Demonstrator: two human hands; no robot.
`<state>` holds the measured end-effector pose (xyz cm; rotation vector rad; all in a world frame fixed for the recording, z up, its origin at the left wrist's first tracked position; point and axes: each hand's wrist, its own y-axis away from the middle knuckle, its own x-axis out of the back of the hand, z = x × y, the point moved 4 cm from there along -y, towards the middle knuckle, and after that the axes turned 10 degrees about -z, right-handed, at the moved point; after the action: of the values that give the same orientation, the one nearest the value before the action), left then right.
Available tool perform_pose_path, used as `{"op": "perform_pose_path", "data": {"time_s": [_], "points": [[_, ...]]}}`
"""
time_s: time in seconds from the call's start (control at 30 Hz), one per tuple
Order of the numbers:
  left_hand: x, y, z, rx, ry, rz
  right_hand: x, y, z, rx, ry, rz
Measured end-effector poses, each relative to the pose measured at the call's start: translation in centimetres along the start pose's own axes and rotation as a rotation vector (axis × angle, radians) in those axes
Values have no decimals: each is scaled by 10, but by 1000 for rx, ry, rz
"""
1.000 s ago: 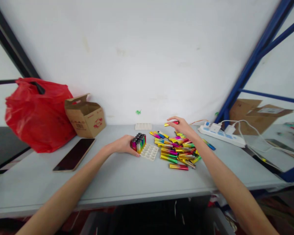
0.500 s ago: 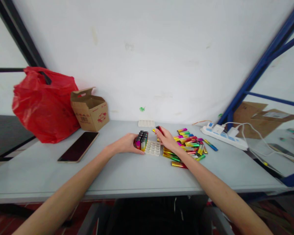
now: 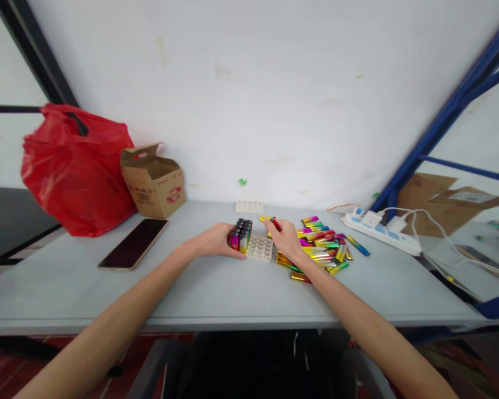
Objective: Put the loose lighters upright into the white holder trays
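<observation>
My left hand is curled round a block of upright lighters with dark tops, thumb in front and fingers behind. They stand at the left end of a white tray, whose rows of holes on the right show bare. My right hand is closed on a red lighter, held just above the table, behind the tray's right end. Fingers cover most of that lighter. Under and beside the right forearm lies a loose pile of shiny multicoloured lighters.
A second white tray lies near the wall. To the left are a phone, an open cardboard box and a red plastic bag. A power strip with white cables sits on the right.
My right hand has shifted slightly right and turned the red lighter, so less of its dark end shows. The left hand keeps its hold on the block. The view has tilted slightly.
</observation>
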<state>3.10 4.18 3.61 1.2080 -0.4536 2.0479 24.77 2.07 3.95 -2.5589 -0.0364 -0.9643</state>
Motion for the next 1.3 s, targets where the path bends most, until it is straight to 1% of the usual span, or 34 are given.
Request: {"op": "perform_pose_path", "data": {"time_s": [0.1, 0.23, 0.3, 0.37, 0.43, 0.5, 0.57, 0.67, 0.77, 0.9, 1.07, 1.13, 1.2, 1.3], "points": [[1, 1, 2, -3, 6, -2, 2, -1, 4, -24, 31, 34], [1, 1, 2, -1, 25, -8, 1, -1, 4, 12, 4, -8], [1, 1, 1, 7, 22, -9, 0, 0, 3, 50, -16, -61], [1, 1, 1, 10, 28, -11, -2, 1, 1, 116, 12, -109], [1, 1, 1, 4, 40, -9, -4, 2, -3, 202, 108, -140], [1, 1, 2, -1, 40, -5, -6, 2, -4, 244, 218, -176], [1, 1, 2, -5, 41, -3, -9, 1, -2, 205, 271, -208], [1, 1, 3, -4, 50, -5, -10, -1, 3, 145, 272, -214], [1, 2, 3, 4, 57, -5, -13, -1, 6, 174, 304, -257], [1, 1, 3, -1, 47, 0, -20, -1, 8, 234, 414, -325], [0, 1, 1, -16, 39, 4, -28, 1, 6, 264, 503, -377], [0, 1, 1, -20, 49, -4, -26, 2, 3, 278, 511, -382], [0, 1, 1, -21, 60, -16, -19, 2, 2, 293, 475, -363], [0, 1, 1, -14, 68, -24, 0, -2, 10, 284, 420, -280]]}}
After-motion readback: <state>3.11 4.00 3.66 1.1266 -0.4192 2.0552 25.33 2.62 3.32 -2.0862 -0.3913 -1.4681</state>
